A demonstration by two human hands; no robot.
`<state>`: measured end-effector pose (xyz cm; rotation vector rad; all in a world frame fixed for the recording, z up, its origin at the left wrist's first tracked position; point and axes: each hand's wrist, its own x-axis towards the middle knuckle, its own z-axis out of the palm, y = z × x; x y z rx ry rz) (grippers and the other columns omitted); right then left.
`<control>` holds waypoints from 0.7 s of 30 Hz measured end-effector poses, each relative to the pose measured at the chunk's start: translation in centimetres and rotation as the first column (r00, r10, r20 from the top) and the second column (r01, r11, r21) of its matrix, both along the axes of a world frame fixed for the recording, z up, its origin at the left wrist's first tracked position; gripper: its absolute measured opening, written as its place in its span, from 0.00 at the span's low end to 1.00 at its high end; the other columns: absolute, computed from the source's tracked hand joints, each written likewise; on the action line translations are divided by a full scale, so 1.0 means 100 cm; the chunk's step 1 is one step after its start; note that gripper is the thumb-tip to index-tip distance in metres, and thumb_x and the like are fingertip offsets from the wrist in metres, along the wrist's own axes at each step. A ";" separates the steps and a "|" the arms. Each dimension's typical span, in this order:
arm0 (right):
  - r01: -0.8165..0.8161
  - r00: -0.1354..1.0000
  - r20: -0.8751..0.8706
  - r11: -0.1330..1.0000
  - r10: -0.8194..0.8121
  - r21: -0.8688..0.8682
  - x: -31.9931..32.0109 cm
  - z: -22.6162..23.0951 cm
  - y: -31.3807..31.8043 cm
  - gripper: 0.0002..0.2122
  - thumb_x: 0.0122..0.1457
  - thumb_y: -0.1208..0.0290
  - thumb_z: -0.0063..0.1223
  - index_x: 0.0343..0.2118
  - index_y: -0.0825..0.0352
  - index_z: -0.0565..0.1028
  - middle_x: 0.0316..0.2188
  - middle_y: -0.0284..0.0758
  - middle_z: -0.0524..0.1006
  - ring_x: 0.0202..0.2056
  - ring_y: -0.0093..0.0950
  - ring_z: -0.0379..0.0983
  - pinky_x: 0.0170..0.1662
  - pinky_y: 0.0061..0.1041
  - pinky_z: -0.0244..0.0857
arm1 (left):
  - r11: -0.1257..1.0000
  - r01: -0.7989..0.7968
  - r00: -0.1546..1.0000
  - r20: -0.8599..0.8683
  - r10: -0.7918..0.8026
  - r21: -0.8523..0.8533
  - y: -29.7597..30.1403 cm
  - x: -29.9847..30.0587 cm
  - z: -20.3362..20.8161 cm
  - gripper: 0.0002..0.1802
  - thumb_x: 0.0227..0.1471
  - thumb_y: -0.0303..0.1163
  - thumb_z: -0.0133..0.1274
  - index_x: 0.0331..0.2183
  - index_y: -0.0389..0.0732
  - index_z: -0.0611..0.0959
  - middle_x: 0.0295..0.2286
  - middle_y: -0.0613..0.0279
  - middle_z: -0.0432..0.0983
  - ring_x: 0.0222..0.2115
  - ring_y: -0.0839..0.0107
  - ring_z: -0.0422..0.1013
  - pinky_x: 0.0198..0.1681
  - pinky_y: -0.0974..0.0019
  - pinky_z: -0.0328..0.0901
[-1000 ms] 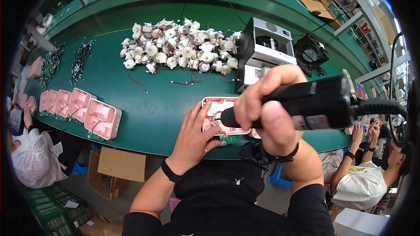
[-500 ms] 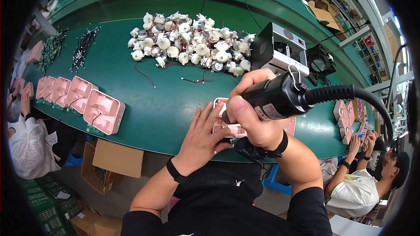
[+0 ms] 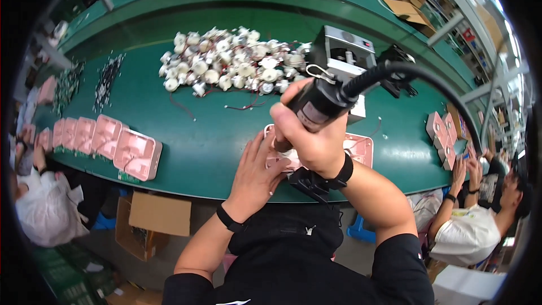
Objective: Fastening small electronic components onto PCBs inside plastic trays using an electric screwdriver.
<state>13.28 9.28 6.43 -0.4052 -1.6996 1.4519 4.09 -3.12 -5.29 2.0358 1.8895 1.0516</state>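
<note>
My right hand (image 3: 313, 135) is wrapped round a black corded electric screwdriver (image 3: 316, 104), tilted with its lower end inside a pink plastic housing (image 3: 289, 165). A thick ribbed cable leaves its top toward the right. My left hand (image 3: 252, 172) grips the left and near side of that housing, fingers along its edge and thumb toward the front. A white part shows inside the housing near the tool's end; the tip itself is hidden. Right beside it lies another pink housing (image 3: 359, 148), partly behind my right hand and wrist.
A heap of white motors with red and black wires (image 3: 226, 62) lies farther back. Behind my right hand stands a boxy machine (image 3: 348, 51). Pink housings (image 3: 138, 155) line the left; more pink parts (image 3: 442, 135) lie right, near a co-worker (image 3: 471, 223). Another person (image 3: 48, 206) sits left.
The view has shifted slightly. My right hand and the screwdriver have moved left with the tool's angle changed, uncovering more of the second housing. My left hand stays on the first housing.
</note>
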 end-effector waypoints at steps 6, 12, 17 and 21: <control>0.102 0.965 -0.220 0.976 -0.145 -0.193 0.084 0.068 0.011 0.09 0.58 0.78 0.54 0.39 0.69 0.66 0.21 0.33 0.72 0.18 0.22 0.69 0.23 0.21 0.64 | 0.996 -0.065 0.997 0.042 0.062 0.069 -0.008 -0.003 0.006 0.23 0.44 0.28 0.65 0.45 0.45 0.80 0.59 0.43 0.60 0.56 0.45 0.62 0.56 0.51 0.62; 0.512 0.738 0.448 0.851 -0.505 0.115 0.193 0.007 0.026 0.10 0.55 0.73 0.61 0.35 0.68 0.72 0.22 0.30 0.73 0.19 0.18 0.70 0.23 0.19 0.63 | 0.965 -0.212 0.890 0.376 0.257 -0.158 -0.022 0.007 0.008 0.29 0.45 0.27 0.65 0.50 0.38 0.75 0.50 0.44 0.71 0.47 0.51 0.71 0.49 0.56 0.67; 0.447 0.583 0.630 0.850 -0.514 0.279 0.247 -0.062 0.004 0.16 0.51 0.70 0.67 0.38 0.70 0.74 0.22 0.27 0.72 0.19 0.15 0.68 0.21 0.18 0.62 | 0.951 -0.243 0.944 0.181 0.277 -0.189 -0.011 0.018 0.010 0.34 0.43 0.25 0.66 0.53 0.35 0.72 0.45 0.49 0.74 0.42 0.55 0.73 0.46 0.59 0.68; 0.571 0.657 0.649 0.815 -0.384 -0.095 0.257 -0.061 -0.018 0.18 0.50 0.69 0.68 0.40 0.71 0.74 0.23 0.27 0.73 0.19 0.15 0.69 0.22 0.19 0.64 | 0.948 -0.224 0.951 0.163 0.263 -0.226 -0.002 0.039 0.017 0.35 0.43 0.25 0.66 0.54 0.34 0.71 0.45 0.51 0.74 0.40 0.56 0.73 0.44 0.59 0.68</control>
